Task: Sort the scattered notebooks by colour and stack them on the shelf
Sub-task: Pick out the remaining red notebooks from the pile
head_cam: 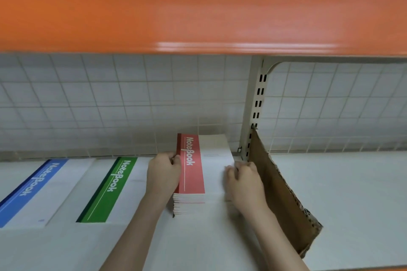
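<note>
Blue comes first: a blue notebook [33, 191] lies flat near the left end of the white shelf [343, 193], close to the front edge. Just to its right lies a green notebook [110, 191], flat too, with a white gap between them. Both say "NoteBook" on a coloured strip.

Next comes the left hand [163, 174]. Its fingers are curled around the left side of a stack of red notebooks [191, 174]. The stack sits on the shelf, reaching towards the back edge by the wire grid wall [110, 99]. You can see many white page edges at the front of the stack. The top book has a red strip on the left and a white part on the right.

The right hand [244, 185] grips the right side of the same stack, fingers bent over its edge.

Just right of that hand, a brown cardboard piece [284, 200] stands up like a wall across the shelf. It meets a cream metal post [255, 103] at the back. Above it all runs a wide orange shelf edge [198, 11].
</note>
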Action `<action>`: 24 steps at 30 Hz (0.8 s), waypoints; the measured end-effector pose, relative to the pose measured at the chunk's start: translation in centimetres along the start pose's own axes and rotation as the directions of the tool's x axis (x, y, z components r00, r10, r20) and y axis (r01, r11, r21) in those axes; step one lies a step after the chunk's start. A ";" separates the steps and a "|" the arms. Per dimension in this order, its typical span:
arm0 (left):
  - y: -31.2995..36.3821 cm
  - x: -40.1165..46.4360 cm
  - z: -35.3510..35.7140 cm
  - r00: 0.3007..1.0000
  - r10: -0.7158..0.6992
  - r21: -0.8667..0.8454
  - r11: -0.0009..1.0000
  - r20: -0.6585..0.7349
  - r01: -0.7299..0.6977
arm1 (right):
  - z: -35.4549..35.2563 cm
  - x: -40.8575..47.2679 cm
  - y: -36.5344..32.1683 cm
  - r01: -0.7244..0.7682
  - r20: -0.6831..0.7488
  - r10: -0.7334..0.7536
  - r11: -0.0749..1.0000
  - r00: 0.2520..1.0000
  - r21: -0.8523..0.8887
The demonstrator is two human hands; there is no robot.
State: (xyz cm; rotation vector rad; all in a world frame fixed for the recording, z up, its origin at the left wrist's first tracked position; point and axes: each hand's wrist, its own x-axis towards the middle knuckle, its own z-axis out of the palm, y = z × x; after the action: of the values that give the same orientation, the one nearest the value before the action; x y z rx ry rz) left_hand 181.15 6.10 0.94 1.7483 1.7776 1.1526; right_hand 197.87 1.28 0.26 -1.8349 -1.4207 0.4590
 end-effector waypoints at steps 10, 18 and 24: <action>-0.2 0.2 -0.4 0.998 -0.042 -0.022 0.999 0.051 0.043 | -0.5 0.4 -0.3 -0.049 0.070 0.051 0.999 0.996 -0.019; -1.5 -0.6 -2.0 0.998 -0.055 -0.084 0.995 -0.011 0.054 | -0.9 -1.1 -1.8 0.264 -0.153 -0.286 0.953 0.946 -0.148; -3.3 -2.1 -5.4 0.996 -0.018 0.137 0.990 -0.083 0.029 | 0.7 -2.3 -4.8 0.465 -0.107 -0.478 0.876 0.872 -0.126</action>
State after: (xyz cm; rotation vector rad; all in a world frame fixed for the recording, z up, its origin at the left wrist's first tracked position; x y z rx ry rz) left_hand 175.22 2.97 0.99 1.7754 1.9643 1.1307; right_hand 193.41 -0.19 3.00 -1.4804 -1.7496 0.0155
